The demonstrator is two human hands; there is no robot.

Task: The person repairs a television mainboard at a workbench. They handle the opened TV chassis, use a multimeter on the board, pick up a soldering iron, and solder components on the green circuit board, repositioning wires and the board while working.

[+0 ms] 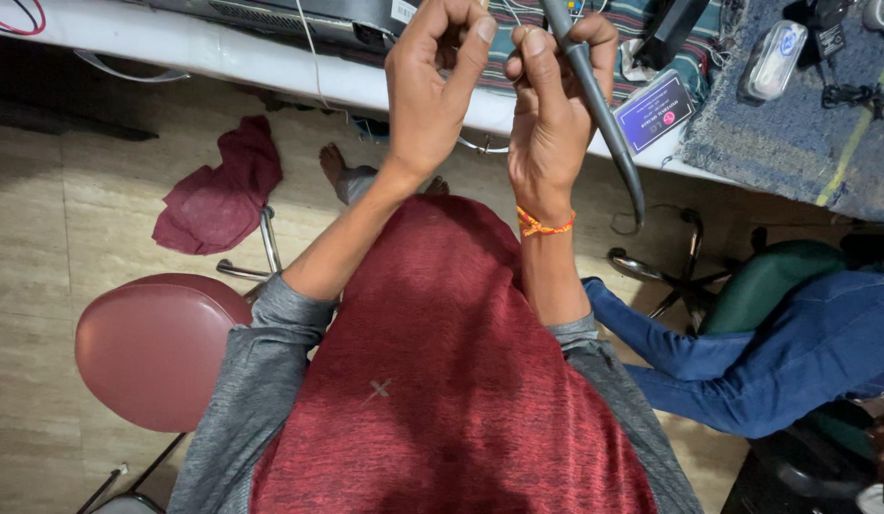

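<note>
**Both hands raised at the bench edge, grey tool in the right**

I see my right hand (551, 114) closed around a slim grey tool (599, 105), whose handle runs down toward five o'clock past the wrist with its orange thread band (545, 226). My left hand (432, 90), at nine o'clock of the right, pinches thumb to fingertips; whether it grips something small I cannot tell. At two o'clock lies a purple card (654, 112) on the white bench (223, 57). A maroon stool (152, 347) stands at seven o'clock, with a maroon cloth (218, 190) on the floor.

Grey tool (599, 105), maroon stool (152, 347), red heathered shirt (442, 381) (orange wrist thread (545, 226)).
</note>
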